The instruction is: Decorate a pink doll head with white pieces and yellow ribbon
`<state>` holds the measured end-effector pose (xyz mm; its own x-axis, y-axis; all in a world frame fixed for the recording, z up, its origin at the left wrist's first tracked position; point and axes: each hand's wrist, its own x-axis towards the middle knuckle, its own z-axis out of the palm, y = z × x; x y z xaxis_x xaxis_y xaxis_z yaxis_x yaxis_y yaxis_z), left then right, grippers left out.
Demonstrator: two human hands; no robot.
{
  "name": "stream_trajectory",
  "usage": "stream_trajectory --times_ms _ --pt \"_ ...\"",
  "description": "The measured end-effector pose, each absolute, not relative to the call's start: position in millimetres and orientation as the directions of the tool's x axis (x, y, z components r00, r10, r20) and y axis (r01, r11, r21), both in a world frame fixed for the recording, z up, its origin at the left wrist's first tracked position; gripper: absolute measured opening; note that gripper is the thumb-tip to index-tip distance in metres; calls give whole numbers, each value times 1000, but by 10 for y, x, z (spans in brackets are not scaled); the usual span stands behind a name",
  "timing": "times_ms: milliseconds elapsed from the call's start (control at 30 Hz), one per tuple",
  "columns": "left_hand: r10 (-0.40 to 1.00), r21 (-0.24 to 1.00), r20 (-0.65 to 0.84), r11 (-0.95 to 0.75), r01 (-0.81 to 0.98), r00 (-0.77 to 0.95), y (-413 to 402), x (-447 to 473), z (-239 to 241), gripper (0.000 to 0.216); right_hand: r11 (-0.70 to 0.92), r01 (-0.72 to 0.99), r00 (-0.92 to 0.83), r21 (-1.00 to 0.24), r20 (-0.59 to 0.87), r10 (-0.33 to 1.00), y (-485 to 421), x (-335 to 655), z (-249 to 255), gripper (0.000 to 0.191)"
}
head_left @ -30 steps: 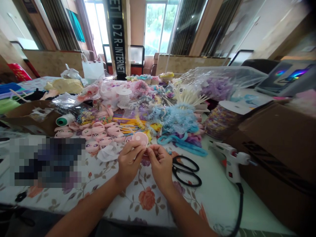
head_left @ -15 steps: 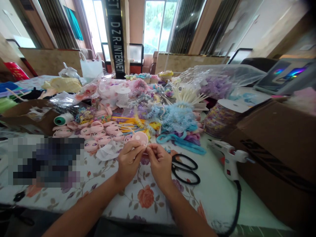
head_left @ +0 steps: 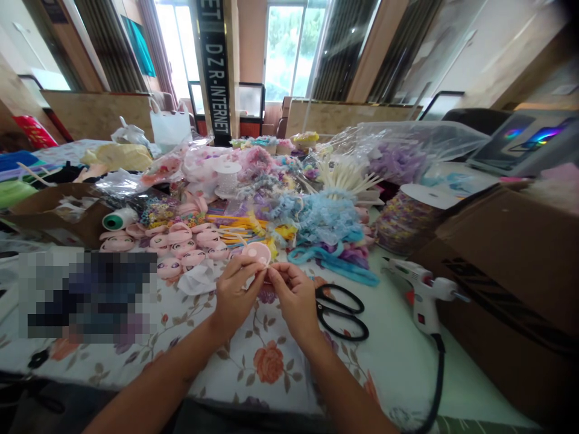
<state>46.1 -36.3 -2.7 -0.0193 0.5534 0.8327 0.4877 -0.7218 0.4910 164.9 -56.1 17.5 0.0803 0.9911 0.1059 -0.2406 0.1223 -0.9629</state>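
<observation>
My left hand [head_left: 237, 290] is closed around the lower left edge of a small round hollow pink doll-head piece [head_left: 259, 253], its open side facing me. Close against it, my right hand [head_left: 292, 289] pinches with thumb and forefinger at the lower rim. A tiny pale bit shows between the fingertips; what it is, I cannot make out. Beyond and left of my hands lie several pink doll heads [head_left: 183, 247] with painted eyes. Black-handled scissors [head_left: 342, 310] rest just right of my right hand, their blades hidden.
A white glue gun [head_left: 423, 295] with its cord lies by a cardboard box [head_left: 502, 283] on the right. Blue ruffled trim [head_left: 323, 220], a spool of mixed trim [head_left: 402, 220] and a thread cone [head_left: 120, 219] sit behind. Crumpled white paper [head_left: 199, 277] lies left of my hands.
The whole view has shifted slightly. My hands stay together at the pink doll-head piece, which has tilted a little; the fingertips have moved only slightly.
</observation>
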Motion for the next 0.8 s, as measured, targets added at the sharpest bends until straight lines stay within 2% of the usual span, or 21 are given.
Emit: stream_trajectory --times_ms 333,500,800 --pt "599 521 800 -721 456 33 -401 492 2 14 202 -42 153 -979 193 969 -576 1654 63 17" --pt "624 545 779 -720 430 57 -397 474 4 13 177 -62 141 -982 167 976 -564 1664 53 18" --pt "542 450 840 -723 524 25 -343 458 -16 12 153 -162 89 -975 140 986 -540 1659 140 21"
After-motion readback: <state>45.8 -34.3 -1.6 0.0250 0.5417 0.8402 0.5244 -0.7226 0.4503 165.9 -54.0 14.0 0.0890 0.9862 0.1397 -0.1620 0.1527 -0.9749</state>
